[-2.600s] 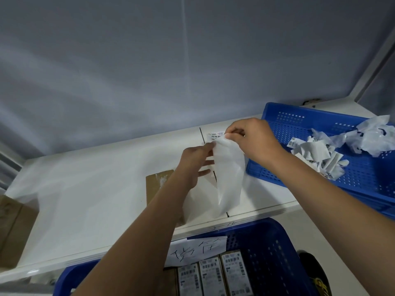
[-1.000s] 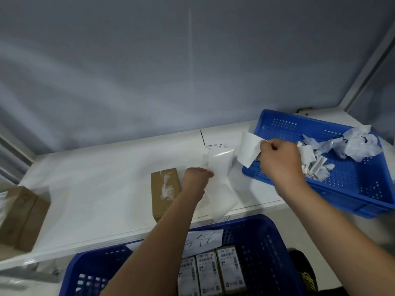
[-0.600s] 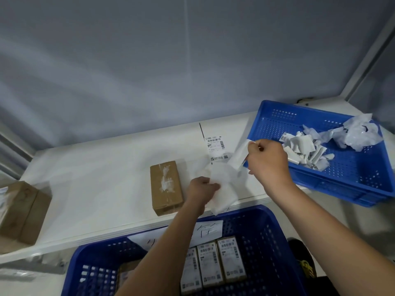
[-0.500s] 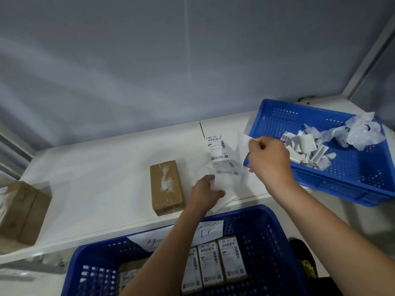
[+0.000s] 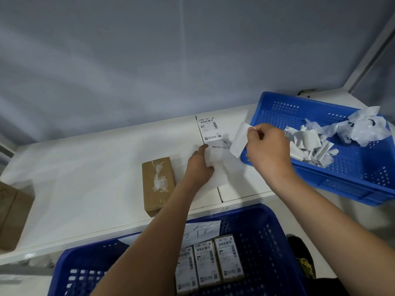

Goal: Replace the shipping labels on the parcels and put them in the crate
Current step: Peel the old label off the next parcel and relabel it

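A brown parcel [image 5: 158, 182] with torn label residue on its top lies on the white table [image 5: 85, 178]. Just right of it my left hand [image 5: 198, 167] grips a translucent white backing sheet [image 5: 218, 174] down on the table. A printed label strip [image 5: 210, 129] lies beyond that hand. My right hand [image 5: 267, 150] pinches a blank-faced white label piece [image 5: 239, 142] in the air, over the near-left corner of the scrap tray. The blue crate [image 5: 267, 242] below the table edge holds three labelled parcels [image 5: 210, 261].
A shallow blue tray [image 5: 342, 182] at the right holds crumpled label scraps [image 5: 310, 144]. Brown boxes [image 5: 10, 216] stand at the table's left edge. A handwritten paper note [image 5: 201, 230] hangs on the crate's far wall. A grey wall rises behind the table.
My hands have parted: the right one pulled a white piece off the sheet and carried it right towards the tray, while the left lowered the backing sheet onto the table.
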